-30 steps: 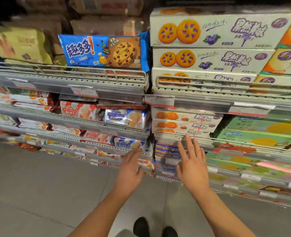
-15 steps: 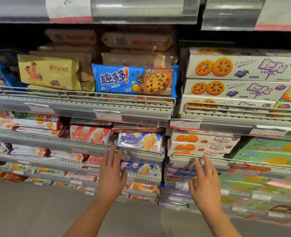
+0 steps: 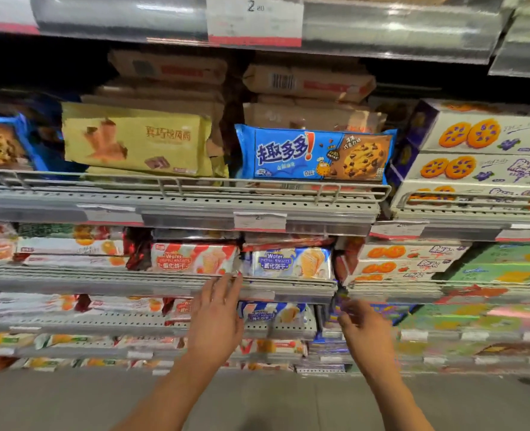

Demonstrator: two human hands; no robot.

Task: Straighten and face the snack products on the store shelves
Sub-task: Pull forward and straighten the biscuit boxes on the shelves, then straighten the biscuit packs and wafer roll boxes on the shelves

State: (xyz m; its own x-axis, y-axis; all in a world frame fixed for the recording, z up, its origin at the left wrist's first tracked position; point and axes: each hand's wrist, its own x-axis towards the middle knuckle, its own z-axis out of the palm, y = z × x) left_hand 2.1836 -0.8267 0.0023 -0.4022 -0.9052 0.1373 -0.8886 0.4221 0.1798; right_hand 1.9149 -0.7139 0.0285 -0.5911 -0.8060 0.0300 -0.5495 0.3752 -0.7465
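Two bare forearms reach up from the bottom of the view toward tiered grey metal store shelves (image 3: 257,206) packed with snack products. The left hand (image 3: 215,315) is released, fingers straight and together, its fingertips touching the front edge of the middle shelf just below a red-and-white foil wafer pack (image 3: 193,259). Beside that pack, to its right on the same shelf, lies a blue-and-white foil wafer pack (image 3: 290,262); both face outward. The right hand (image 3: 366,325) hangs near the front edge of the shelf below, fingers curled inward; it is blurred, and whether it pinches anything cannot be told. On the shelf above, behind a low wire rail, a bright blue chocolate-chip cookie packet (image 3: 316,154) stands facing front but tilted a little, and a pale yellow flat snack packet (image 3: 136,140) to its left leans askew against brown cartons (image 3: 307,82) stacked behind. White boxes printed with orange biscuits (image 3: 475,150) fill the right-hand bay in neat stacks. The straightening looks barely begun at this bay. The likely risks: the slippery foil packs could slide off the front edge if nudged sideways, and pulling the leaning yellow packet could bring the loose cartons behind it down over the rail.
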